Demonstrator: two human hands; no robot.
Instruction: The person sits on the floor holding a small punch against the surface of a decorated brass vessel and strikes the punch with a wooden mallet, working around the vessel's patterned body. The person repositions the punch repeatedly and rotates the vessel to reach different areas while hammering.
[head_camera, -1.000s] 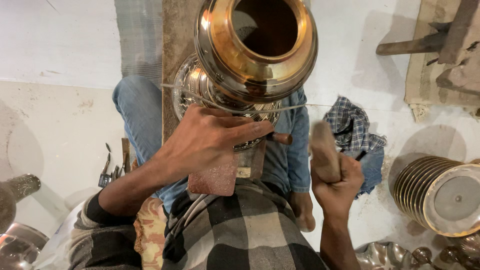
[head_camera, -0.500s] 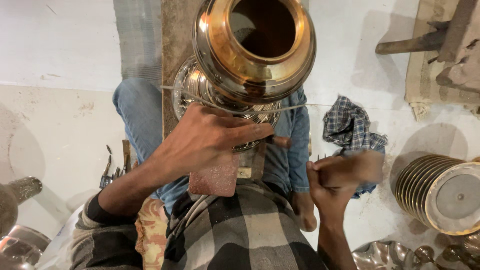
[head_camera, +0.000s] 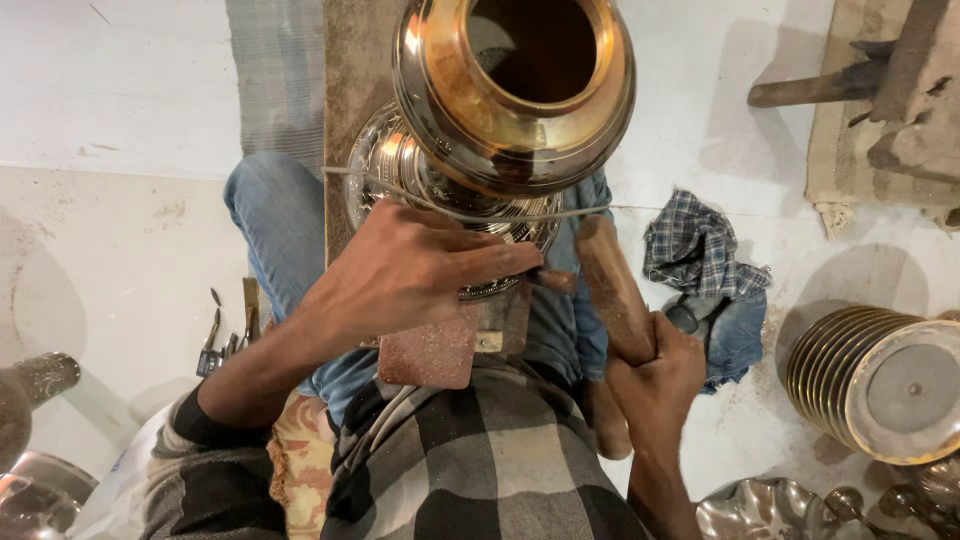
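Brass pot (head_camera: 515, 95): was propped mouth-up over the lap, its embossed belly pressed against a board.
Left hand (head_camera: 410, 275): was laid flat on the belly, fingers stretched out, nothing gripped.
Right hand (head_camera: 655, 375): was closed around a wooden mallet (head_camera: 612, 290), whose head was raised just beside the pot.
Cloth (head_camera: 700, 245): a checked rag was left on the floor to the right.
Stacked bowls (head_camera: 870, 375): were set farther right.

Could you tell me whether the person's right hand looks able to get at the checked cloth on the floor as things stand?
Probably not without letting go: the right hand is closed around a wooden mallet. The checked cloth lies beside it, uncovered.
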